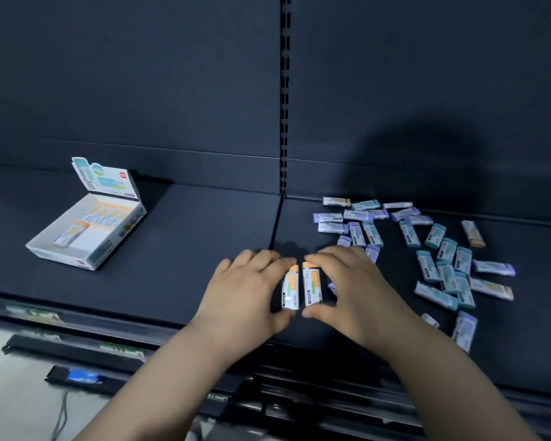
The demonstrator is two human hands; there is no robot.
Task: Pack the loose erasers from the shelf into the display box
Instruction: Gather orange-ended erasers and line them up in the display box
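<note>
A: We've got the dark shelf [188,237], the display box [110,249] open at far left, and loose erasers [447,249] scattered on the right.
B: Near centre, our left hand [252,291] curls round one orange-tipped eraser [290,289], and our right hand [350,281] round its neighbour [312,286], side by side.

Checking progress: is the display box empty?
No, several orange-ended erasers already lie inside the display box.

White cardboard display box [118,240] sits open on the left of the dark shelf [188,249], lid flap up, a few erasers lying flat inside. Loose white-sleeved erasers [447,249] with teal, purple or orange ends are scattered on the right. Two orange-tipped erasers [310,286] are side by side up front.
</note>
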